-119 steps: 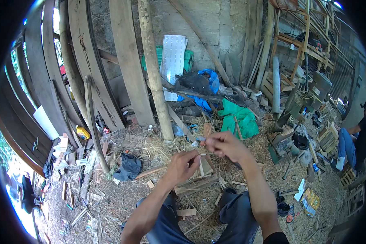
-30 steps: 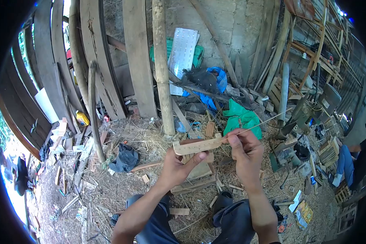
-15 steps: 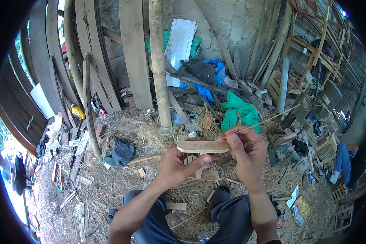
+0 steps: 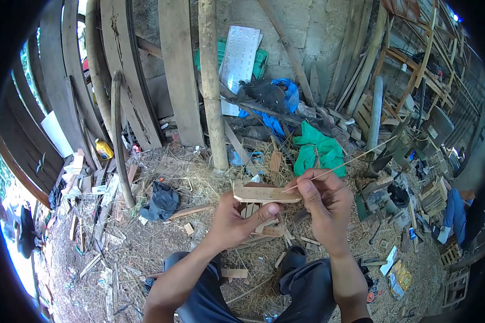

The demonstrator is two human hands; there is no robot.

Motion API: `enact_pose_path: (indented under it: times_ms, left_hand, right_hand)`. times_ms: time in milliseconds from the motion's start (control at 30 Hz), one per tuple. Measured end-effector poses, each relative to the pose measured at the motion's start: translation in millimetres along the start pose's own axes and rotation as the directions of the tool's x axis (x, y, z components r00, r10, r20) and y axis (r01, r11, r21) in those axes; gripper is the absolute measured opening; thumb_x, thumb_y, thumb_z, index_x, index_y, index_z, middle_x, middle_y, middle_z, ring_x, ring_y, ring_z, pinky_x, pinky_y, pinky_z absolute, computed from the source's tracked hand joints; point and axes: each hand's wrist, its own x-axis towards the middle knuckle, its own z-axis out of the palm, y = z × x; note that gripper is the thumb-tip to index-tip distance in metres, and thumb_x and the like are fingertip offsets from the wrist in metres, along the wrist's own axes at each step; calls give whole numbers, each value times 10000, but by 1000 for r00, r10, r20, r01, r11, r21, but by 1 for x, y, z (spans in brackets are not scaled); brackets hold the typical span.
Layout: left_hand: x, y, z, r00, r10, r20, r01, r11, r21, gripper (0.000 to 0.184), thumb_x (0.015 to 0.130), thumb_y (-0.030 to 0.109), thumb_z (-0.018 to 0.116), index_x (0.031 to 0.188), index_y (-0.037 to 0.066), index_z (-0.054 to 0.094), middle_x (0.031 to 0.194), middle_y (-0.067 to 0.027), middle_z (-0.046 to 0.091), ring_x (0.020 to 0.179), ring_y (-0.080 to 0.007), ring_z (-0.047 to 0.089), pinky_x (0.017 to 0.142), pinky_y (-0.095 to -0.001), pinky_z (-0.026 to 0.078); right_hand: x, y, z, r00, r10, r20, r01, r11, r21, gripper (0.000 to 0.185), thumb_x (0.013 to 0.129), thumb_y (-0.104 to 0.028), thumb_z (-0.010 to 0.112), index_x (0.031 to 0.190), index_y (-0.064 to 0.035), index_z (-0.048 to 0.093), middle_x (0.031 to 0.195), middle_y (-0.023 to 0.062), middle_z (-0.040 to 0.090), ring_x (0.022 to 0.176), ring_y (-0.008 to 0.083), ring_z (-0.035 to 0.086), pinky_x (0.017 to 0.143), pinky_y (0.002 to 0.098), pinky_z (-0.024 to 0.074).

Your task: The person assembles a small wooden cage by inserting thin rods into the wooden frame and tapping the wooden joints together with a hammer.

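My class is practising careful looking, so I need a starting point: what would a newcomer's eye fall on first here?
Probably the bright green plastic on the ground just beyond the right hand. Next, at the centre, the left hand holds a small wooden piece while the right holds a thin stick against it. A yellow container also stands out at left, near the leaning boards.

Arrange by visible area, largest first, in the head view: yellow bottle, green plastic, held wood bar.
1. Green plastic
2. Held wood bar, though it looks nearer the camera
3. Yellow bottle
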Motion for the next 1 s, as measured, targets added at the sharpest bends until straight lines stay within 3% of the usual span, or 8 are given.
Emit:
enact_pose_path:
  times_ms: [100,200,333,400,500,567,800,1000]
  left_hand:
    - [0,-2,-1,1000,4,-3,-4,1000,30,259,901,101,636,1109,-42,580,908,-113,666,784,-151,639,690,-287,520]
    - [0,-1,-1,1000,-3,2,3,1000,20,254,897,85,637,1109,-43,579,906,-110,665,782,-149,638,689,-286,519]
    - [0,-3,-2,1000,20,4,-21,998,66,255,893,81,643,1106,-43,579,897,-104,663,782,-146,636,688,-286,518]
    - [0,0,1,996,-68,-55,65,996,-57,223,864,133,697,1043,5,663,944,-52,672,850,-100,615,735,-270,486]
    - [0,1,2,997,-52,-59,49,997,-60,223,865,135,695,1040,2,661,933,-52,672,835,-102,616,728,-272,487]
    - [0,1,1,997,-56,-53,53,997,-59,224,865,138,696,1038,-1,660,925,-53,673,822,-101,617,720,-270,487]
    - [0,-4,1,997,-29,-68,29,1000,-8,229,856,149,706,1027,1,664,870,-50,685,774,-96,626,685,-270,487]
    - [2,-4,2,996,25,-82,-14,991,135,208,831,146,726,1001,32,686,869,-63,699,769,-127,654,687,-288,494]
  right_hand:
    - [0,0,1,999,53,3,-53,999,10,142,940,-91,574,988,43,575,868,103,668,835,141,665,719,245,512]
    - [1,5,1,1000,2,19,-1,1000,-20,176,952,-157,565,1010,8,574,861,92,680,755,99,646,650,212,501]
    - [1,7,0,997,-54,57,59,994,-88,155,955,-120,550,1018,21,564,877,108,673,809,124,649,719,249,510]
    - [1,7,0,997,-50,62,56,993,-107,150,956,-109,546,1021,25,561,880,114,671,824,132,649,740,260,511]
    - [1,8,1,996,-52,66,60,990,-125,144,958,-97,538,1021,31,556,891,121,669,822,133,649,745,260,512]
    - [1,12,3,996,-83,19,85,992,-93,143,933,-116,590,999,11,598,855,79,683,760,87,645,599,204,464]
    - [2,13,0,996,-90,22,92,986,-138,149,932,-135,597,996,-1,603,831,64,681,692,58,616,544,188,422]
    - [2,11,-2,991,-121,66,136,937,-322,119,921,-108,597,969,2,604,785,63,657,593,88,563,540,223,420]
